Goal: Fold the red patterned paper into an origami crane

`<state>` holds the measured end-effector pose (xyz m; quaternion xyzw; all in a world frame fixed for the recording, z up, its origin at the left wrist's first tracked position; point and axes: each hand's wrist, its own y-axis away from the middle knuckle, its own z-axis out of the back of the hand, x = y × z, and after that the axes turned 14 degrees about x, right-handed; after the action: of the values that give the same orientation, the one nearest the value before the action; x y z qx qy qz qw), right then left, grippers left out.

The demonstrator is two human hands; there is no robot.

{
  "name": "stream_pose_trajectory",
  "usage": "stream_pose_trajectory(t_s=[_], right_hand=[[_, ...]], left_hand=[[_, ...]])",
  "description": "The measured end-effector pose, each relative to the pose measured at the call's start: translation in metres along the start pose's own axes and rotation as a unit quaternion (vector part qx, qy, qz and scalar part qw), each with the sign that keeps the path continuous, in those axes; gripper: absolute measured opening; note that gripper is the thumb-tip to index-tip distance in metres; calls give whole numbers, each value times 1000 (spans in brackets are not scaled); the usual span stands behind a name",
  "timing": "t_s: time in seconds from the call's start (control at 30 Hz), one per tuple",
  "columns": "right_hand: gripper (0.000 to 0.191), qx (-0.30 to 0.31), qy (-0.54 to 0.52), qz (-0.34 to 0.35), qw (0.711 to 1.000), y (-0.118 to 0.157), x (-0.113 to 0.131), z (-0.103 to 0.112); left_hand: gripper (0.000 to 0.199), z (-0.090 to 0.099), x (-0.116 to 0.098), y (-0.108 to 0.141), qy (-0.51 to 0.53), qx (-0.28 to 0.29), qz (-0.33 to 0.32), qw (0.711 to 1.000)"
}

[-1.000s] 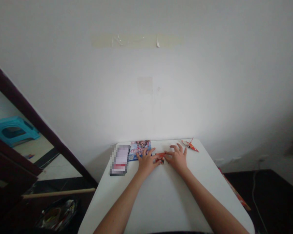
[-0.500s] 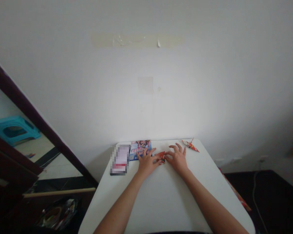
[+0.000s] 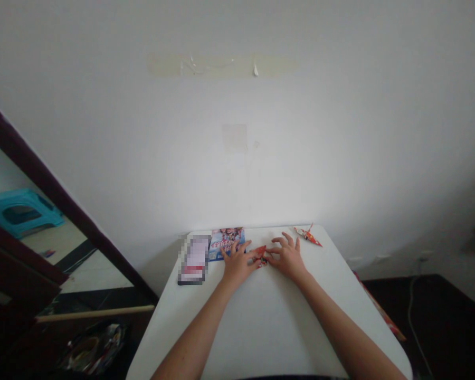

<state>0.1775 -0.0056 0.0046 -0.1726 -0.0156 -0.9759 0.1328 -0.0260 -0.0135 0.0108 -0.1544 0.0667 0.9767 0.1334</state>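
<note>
Left hand (image 3: 236, 265) and right hand (image 3: 288, 261) at a small folded red paper (image 3: 262, 257) on the white tabletop (image 3: 269, 327)

The hands are apart from each other with the red paper between them, near the tabletop's far edge; the left thumb and fingertips touch its left side, the right ones sit at its right side, and whether either hand pinches it I cannot tell; the left hand's spread fingers overlap a colorful printed sheet (image 3: 226, 237), a blurred phone (image 3: 193, 264) lies left of that, and a pointed red folded piece (image 3: 309, 237) lies beyond the right hand
</note>
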Motion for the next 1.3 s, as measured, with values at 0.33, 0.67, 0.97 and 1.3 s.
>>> stream_pose_trajectory(t_s=[0.33,0.67,0.97,1.3], right_hand=[[37,42,0,17,999,5,-1,10],[35,24,-15,32,999,9,-2,5],[16,-17,-85,40,995,1,-20,-5],[11,12,-85,68,994,0,-16,-9]], left_hand=[[23,-3,2,-1,3,-5,-2,1000],[18,-9,6,-3,-1,-34,-15,999],[21,-5,3,0,4,-22,-21,1000],[19,-6,4,-2,8,-24,-22,999]])
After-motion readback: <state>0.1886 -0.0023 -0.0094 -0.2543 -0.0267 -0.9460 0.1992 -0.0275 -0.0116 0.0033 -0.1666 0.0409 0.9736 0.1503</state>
